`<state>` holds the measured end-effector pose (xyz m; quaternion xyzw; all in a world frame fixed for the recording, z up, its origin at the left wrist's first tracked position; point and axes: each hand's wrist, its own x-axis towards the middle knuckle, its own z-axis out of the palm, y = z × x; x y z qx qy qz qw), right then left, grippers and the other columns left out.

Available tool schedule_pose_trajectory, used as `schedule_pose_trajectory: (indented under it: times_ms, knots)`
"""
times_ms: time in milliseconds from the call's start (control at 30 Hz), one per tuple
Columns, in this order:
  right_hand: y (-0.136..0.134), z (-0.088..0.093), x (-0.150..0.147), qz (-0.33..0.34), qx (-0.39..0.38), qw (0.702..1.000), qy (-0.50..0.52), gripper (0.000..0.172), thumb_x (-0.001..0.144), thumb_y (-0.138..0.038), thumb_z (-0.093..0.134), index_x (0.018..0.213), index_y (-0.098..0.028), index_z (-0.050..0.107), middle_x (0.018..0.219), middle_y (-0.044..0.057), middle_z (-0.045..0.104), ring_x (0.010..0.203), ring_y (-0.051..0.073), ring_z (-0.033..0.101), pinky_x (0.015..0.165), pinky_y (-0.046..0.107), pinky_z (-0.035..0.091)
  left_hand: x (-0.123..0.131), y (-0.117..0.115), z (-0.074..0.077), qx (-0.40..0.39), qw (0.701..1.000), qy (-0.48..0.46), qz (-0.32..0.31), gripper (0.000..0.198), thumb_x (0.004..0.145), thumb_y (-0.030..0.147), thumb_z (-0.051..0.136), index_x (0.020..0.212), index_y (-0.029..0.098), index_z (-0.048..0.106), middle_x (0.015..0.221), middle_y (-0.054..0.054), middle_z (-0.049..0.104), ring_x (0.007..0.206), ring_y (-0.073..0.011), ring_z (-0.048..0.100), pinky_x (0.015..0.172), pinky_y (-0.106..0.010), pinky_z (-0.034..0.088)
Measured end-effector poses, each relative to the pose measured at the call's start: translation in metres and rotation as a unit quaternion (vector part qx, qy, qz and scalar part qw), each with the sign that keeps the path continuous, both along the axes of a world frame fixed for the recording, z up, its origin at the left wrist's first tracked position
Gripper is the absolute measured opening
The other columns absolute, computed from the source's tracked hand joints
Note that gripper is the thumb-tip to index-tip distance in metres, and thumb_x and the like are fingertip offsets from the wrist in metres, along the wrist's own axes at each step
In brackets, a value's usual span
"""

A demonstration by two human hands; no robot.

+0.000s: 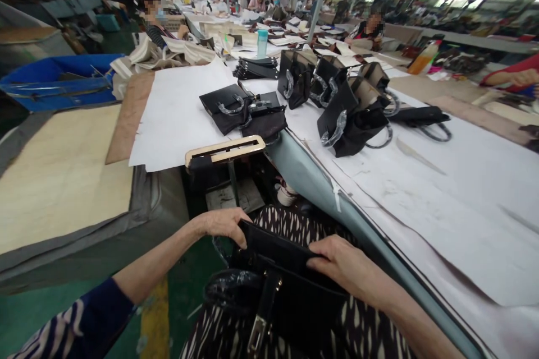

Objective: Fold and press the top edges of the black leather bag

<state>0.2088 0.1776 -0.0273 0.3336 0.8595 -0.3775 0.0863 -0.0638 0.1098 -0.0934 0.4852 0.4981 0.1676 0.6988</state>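
A black handbag (pixel 303 297) rests on my lap, over black-and-white patterned cloth. Its wrapped handle (pixel 233 286) hangs toward the left, and a strap with a metal clasp (pixel 257 334) runs down its front. My left hand (pixel 227 224) is closed on the upper left edge of the bag. On the opposite side, my right hand (pixel 337 261) pinches the top edge between thumb and fingers. The bag's opening lies between both hands; its inside is mostly dark.
Several black handbags (pixel 351 118) stand on the white-covered table (pixel 458 202) to the right. Ahead is a slotted wooden frame (pixel 225 150) on a post. A blue bin (pixel 63 76) sits at left, a turquoise bottle (pixel 261 44) farther back. Other people work around the tables.
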Motion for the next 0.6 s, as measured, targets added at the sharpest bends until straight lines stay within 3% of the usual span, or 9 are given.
schedule_pose_trajectory:
  times_ms: [200,333,400,600]
  knots:
    - [0.007,-0.004,-0.006,0.008,-0.006,1.0,-0.005,0.026,0.078,-0.024,0.044,0.052,-0.018,0.039,0.052,-0.006,0.042,0.053,0.009,0.043,0.052,0.021,0.027,0.004,0.001,0.012,0.112,0.992,0.028,0.043,0.053,0.057,0.023,0.071,0.107,0.019,0.057,0.098,0.0,0.061,0.091,-0.0188,0.054,0.08,-0.027,0.043]
    - [0.01,-0.007,-0.01,0.013,-0.003,1.0,-0.021,0.027,0.078,-0.025,0.044,0.052,-0.017,0.039,0.052,-0.005,0.043,0.051,0.008,0.042,0.052,0.021,0.026,0.023,-0.006,0.03,0.302,0.934,0.132,0.14,0.03,0.069,0.022,0.065,0.098,0.02,0.059,0.108,-0.002,0.057,0.1,-0.0189,0.05,0.091,-0.031,0.037]
    - [0.011,-0.008,-0.01,0.009,-0.002,1.0,-0.027,0.026,0.077,-0.026,0.043,0.053,-0.017,0.04,0.053,-0.005,0.043,0.051,0.008,0.041,0.051,0.021,0.026,0.037,-0.011,0.037,0.364,0.901,0.184,0.146,0.012,0.074,0.019,0.061,0.086,0.019,0.06,0.105,-0.003,0.058,0.099,-0.0185,0.051,0.091,-0.031,0.037]
    - [0.01,-0.011,-0.009,-0.007,-0.002,1.0,-0.026,0.025,0.076,-0.026,0.043,0.053,-0.017,0.039,0.053,-0.004,0.04,0.05,0.008,0.036,0.048,0.021,0.023,0.065,-0.022,0.026,0.403,0.863,0.275,0.13,0.012,0.08,0.011,0.052,0.086,0.019,0.057,0.101,-0.003,0.057,0.096,-0.0162,0.051,0.086,-0.028,0.04]
